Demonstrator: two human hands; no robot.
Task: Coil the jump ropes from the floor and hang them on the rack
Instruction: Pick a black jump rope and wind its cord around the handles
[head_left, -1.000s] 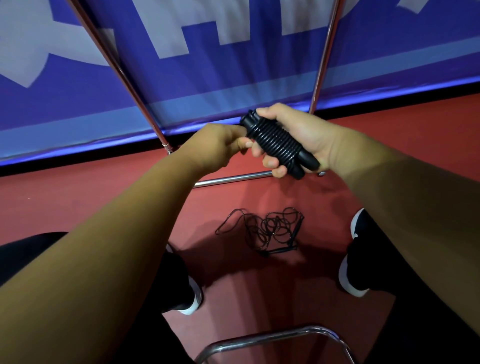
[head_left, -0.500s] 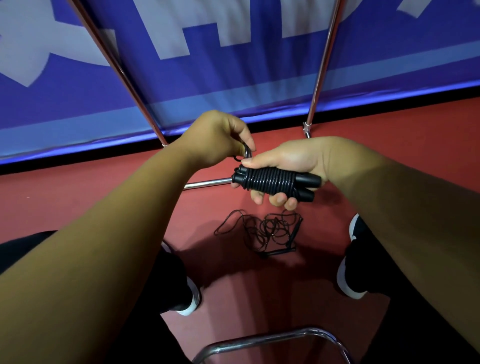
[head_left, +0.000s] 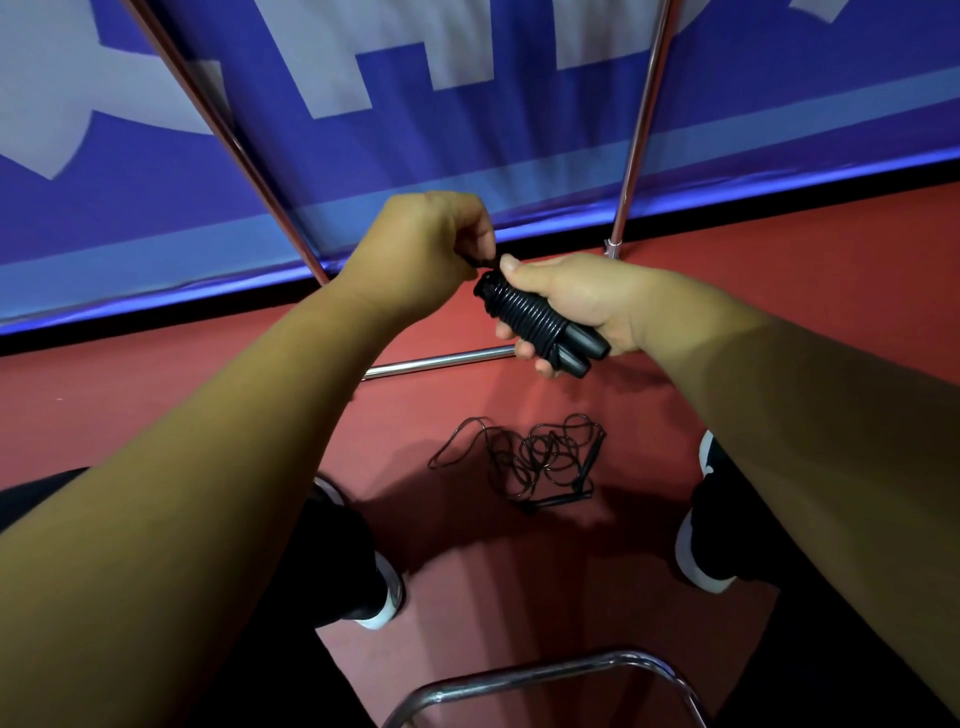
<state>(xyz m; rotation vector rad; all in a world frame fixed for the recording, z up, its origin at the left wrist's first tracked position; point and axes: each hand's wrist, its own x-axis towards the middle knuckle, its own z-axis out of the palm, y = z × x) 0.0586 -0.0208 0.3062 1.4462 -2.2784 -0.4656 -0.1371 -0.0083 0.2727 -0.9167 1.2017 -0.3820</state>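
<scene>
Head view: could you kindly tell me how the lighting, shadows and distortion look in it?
In the head view the light is dim; a soft shadow darkens the red floor by the loose rope; the banner's lower edge shines; the wide angle splays the rack poles and swells the forearms; the wound rope in the right hand is sharp.

The red floor (head_left: 156, 395) bears a tangled black jump rope (head_left: 535, 460) between two shoes.
</scene>
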